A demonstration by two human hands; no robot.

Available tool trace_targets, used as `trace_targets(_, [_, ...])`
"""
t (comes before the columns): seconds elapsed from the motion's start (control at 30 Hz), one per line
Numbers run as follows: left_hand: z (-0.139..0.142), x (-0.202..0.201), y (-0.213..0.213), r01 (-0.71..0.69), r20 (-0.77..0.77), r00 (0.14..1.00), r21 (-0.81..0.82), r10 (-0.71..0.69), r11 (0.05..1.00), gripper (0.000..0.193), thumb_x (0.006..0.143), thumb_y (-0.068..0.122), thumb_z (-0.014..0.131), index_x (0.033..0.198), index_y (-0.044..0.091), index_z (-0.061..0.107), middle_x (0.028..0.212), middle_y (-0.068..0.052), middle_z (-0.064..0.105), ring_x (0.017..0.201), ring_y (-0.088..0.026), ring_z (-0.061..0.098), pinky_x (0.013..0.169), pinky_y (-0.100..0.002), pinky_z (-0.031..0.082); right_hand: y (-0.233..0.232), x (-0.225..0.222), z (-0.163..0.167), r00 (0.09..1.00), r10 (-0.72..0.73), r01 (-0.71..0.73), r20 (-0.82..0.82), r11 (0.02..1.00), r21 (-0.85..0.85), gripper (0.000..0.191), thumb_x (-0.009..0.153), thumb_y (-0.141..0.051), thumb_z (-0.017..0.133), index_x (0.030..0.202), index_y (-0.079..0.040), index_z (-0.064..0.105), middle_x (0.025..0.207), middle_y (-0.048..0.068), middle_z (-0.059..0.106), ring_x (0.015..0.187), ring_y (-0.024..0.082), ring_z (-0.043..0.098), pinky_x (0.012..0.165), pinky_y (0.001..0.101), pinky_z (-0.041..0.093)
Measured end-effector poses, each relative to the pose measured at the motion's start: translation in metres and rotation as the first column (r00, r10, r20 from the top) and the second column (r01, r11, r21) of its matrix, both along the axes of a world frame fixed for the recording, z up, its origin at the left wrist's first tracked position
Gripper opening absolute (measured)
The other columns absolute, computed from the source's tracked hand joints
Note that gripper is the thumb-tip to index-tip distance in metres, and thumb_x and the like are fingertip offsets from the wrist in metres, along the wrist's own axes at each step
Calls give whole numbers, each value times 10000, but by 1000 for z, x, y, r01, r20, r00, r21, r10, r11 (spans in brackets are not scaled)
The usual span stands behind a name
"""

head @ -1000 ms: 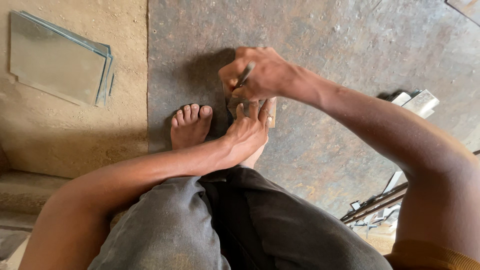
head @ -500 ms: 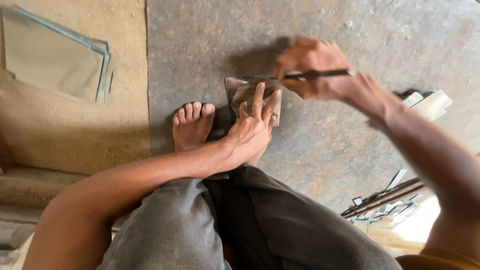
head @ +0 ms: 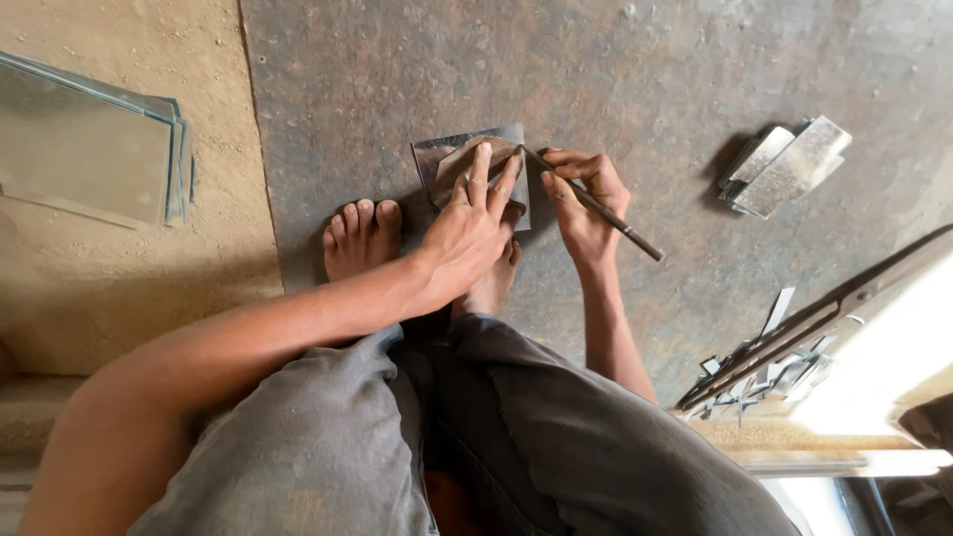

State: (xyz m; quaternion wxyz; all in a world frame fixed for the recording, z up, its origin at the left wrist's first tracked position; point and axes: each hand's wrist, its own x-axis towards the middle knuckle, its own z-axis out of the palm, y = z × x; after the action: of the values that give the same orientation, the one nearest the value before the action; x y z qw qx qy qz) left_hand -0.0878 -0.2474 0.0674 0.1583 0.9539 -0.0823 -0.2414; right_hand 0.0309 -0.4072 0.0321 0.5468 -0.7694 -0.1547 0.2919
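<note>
On dark floor, our left hand (head: 467, 233) presses the metal piece (head: 475, 169) flat, fingers spread; our right hand (head: 586, 203) pinches a scribing tool (head: 606, 213); we should keep it steady.

- There is one view only, from a camera on the person's head.
- It faces straight down, over the knees, to the floor (head: 615, 69).
- It is near: the hands and the feet fill the middle of the frame.
</note>
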Motion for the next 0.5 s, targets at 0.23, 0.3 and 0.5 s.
trace_targets(0.23, [14, 15, 36, 345, -40, 938, 145, -343, 927, 417, 865, 232, 635, 1194, -4, 737, 1622, -313, 286, 1369, -608, 336, 949, -538, 494, 15, -16, 11, 993, -66, 51, 100, 988, 149, 130, 978, 51, 724, 1005, 44, 598, 1132, 174, 717, 1196, 270, 689, 1038, 375, 562])
trace_targets(0.3, [13, 21, 59, 488, -99, 872, 93, -480, 868, 397, 905, 267, 612, 1203, 41, 746, 1646, -266, 298, 1427, -536, 330, 1067, -581, 387, 20, -19, 20, 982, -35, 49, 187, 996, -69, 121, 931, 44, 739, 968, 39, 624, 1055, 166, 743, 1017, 232, 731, 881, 343, 595])
trace_targets(0.5, [-17, 31, 103, 664, 98, 727, 153, -680, 732, 434, 944, 301, 529, 1326, 149, 667, 1587, -39, 428, 1453, -259, 393, 1203, -618, 86, 29, -34, 25, 964, -141, 182, 224, 968, -172, 122, 912, 27, 740, 922, 29, 618, 953, 152, 746, 762, 163, 699, 682, 297, 573])
